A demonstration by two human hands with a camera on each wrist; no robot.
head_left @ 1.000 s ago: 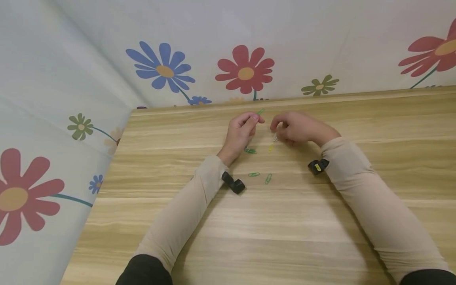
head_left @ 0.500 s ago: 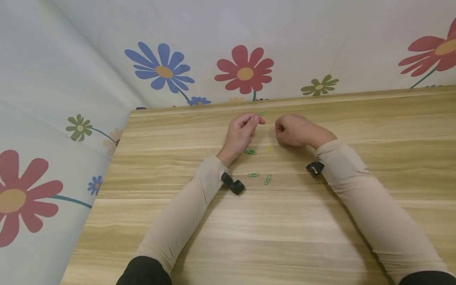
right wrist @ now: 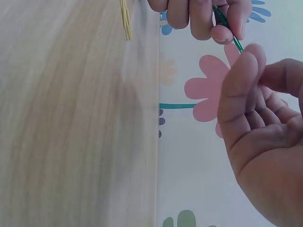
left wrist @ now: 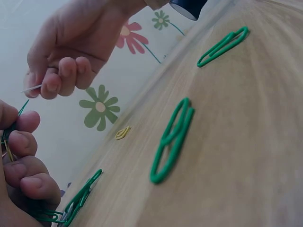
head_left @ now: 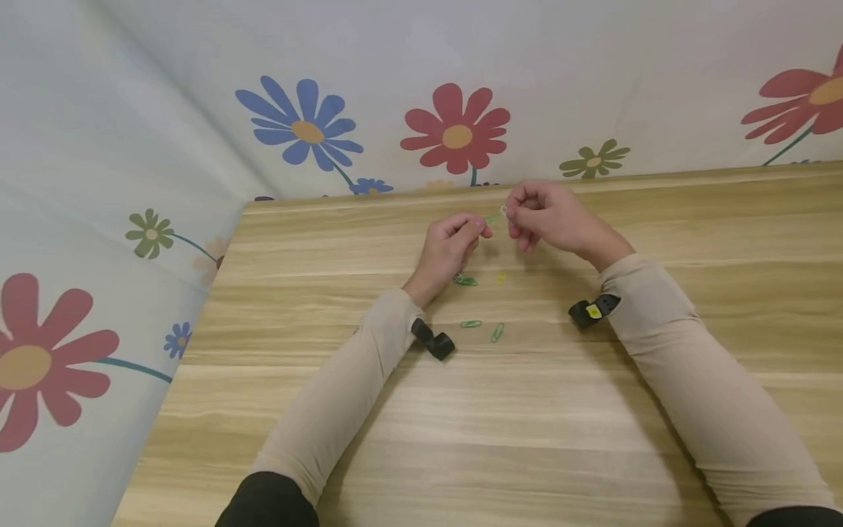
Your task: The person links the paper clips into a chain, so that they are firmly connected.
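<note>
In the head view my left hand point(head_left: 448, 249) pinches a green paper clip point(head_left: 492, 218) by one end, its other end pointing right. Facing it, my right hand point(head_left: 553, 216) pinches a white paper clip point(head_left: 504, 211) between thumb and finger. The two clips' tips are close; whether they touch, I cannot tell. A yellow clip point(left wrist: 8, 150) shows among the left fingers in the left wrist view. Green clips point(left wrist: 83, 196) with a silvery one lie just below that hand, seemingly a chain partly hidden by it.
A yellow paper clip point(head_left: 502, 276) lies on the wooden table point(head_left: 421, 454) below the hands. Nearer me lie two green clips, one flat sideways point(head_left: 470, 323) and one slanted point(head_left: 497, 333). A flower-printed cloth point(head_left: 369, 88) hangs behind the table's far edge.
My right hand has picked the white clip up from beside the yellow one and raised it toward the left hand's green clip. The left hand has barely moved.
</note>
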